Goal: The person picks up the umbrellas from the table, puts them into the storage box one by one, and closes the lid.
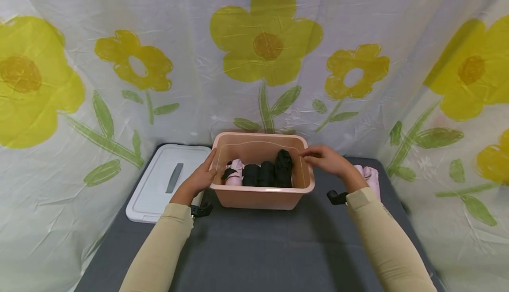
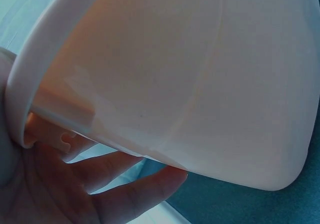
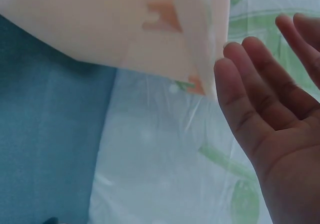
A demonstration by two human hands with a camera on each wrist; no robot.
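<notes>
A peach plastic storage bin (image 1: 258, 198) stands on the dark grey table against the curtain. Inside lie several rolled black cloth bundles (image 1: 267, 173), one of them upright at the right, and a pale pink roll (image 1: 236, 172) at the left end. My left hand (image 1: 203, 175) holds the bin's left end, its rim in the crook of the thumb and the fingers stretched under it along the outer wall. At the right end, my right hand (image 1: 327, 161) has its fingers straight and loose, fingertips right at the rim; it holds nothing.
A white lid (image 1: 157, 186) with a grey handle (image 1: 174, 178) lies on the table left of the bin. Pink rolled cloth (image 1: 371, 178) rests at the right, partly hidden behind the right forearm. A flowered curtain (image 1: 191, 106) surrounds the table (image 1: 254, 248).
</notes>
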